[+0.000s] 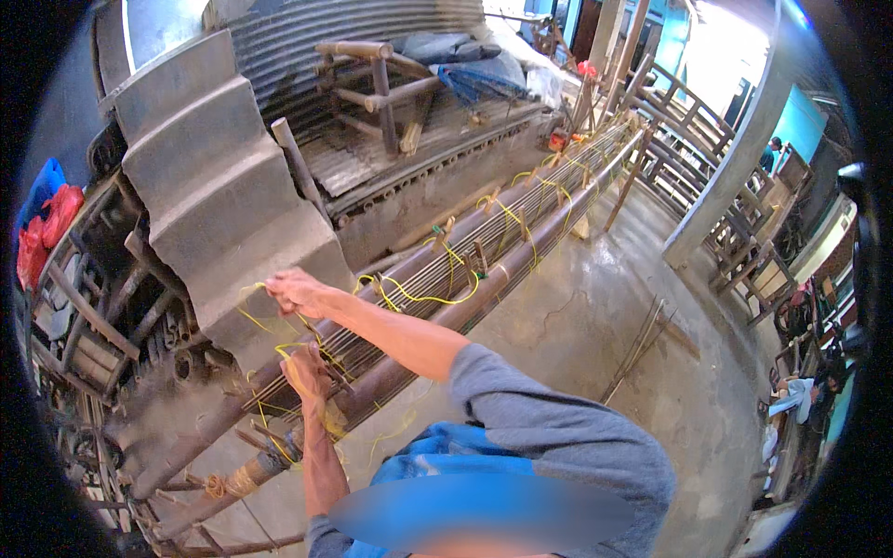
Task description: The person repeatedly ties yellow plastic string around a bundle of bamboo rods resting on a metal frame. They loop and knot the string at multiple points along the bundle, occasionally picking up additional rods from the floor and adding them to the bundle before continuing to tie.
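Observation:
Two long brown poles (484, 296) run from near my hands toward the back right, with thin pale strands (530, 216) stretched lengthwise between them. Several loops of yellow cord (510, 216) are tied across the strands, some with short wooden pegs. My right hand (298, 292) reaches over to the left, above the strands, its fingers pinched on a yellow cord whose end hangs past the fingertips. Just below it, my left hand (307, 376) is closed at the poles, gripping yellow cord beside a small wooden peg. Its fingertips are partly hidden.
Concrete steps (200, 158) rise at the left, close beyond my hands. A stack of old wood (84, 316) and red plastic bags (48, 232) lie farther left. Behind the poles is a low platform with a bamboo bench (379, 84). A pillar (730, 158) stands at right.

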Demonstrator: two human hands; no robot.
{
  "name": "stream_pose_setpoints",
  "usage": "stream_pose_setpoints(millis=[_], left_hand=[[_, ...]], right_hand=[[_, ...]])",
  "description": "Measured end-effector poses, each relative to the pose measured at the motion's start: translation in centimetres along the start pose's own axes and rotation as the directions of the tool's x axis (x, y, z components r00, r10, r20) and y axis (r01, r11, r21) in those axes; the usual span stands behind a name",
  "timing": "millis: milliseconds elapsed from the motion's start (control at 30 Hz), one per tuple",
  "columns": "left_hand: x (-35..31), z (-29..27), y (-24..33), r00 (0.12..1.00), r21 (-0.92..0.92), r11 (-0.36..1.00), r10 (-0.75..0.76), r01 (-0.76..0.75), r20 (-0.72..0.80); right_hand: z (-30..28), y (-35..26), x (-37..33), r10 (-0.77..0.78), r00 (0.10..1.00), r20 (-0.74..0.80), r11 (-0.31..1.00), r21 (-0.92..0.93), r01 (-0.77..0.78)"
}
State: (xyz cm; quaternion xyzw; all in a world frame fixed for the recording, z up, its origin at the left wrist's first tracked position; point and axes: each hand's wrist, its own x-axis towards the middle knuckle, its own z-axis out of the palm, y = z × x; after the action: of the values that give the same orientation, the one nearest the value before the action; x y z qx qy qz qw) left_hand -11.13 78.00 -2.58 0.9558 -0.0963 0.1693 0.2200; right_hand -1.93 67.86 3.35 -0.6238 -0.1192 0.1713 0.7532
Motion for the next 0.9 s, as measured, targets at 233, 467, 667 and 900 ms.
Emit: stream_pose_setpoints(millis=[233, 467, 667, 900], left_hand=[[1.8, -3.8, 1.6, 0.983, -0.267, 0.964, 0.064, -0.016, 0.173], [12.5, -1.4, 0.1, 0.974, -0.525, 0.826, 0.226, -0.205, -0.024], [16.4, 3.4, -4.2, 0.929, -0.209, 0.977, 0.047, 0.034, 0.368], [21.7, -25.3, -13.9, 0.988, -0.377, 0.913, 0.148, -0.157, -0.053]], right_hand=[[4.2, 6.6, -15.4, -0.169, 0.813, 0.557, 0.103, -0.811, 0.577], [5.0, 6.0, -17.2, -0.293, 0.82, 0.491, 0.362, -0.737, 0.57], [6.1, 4.6, -19.2, -0.239, 0.905, 0.352, 0.538, -0.728, 0.425], [10.6, 4.7, -19.6, -0.311, 0.942, 0.123, 0.557, -0.78, 0.285]])
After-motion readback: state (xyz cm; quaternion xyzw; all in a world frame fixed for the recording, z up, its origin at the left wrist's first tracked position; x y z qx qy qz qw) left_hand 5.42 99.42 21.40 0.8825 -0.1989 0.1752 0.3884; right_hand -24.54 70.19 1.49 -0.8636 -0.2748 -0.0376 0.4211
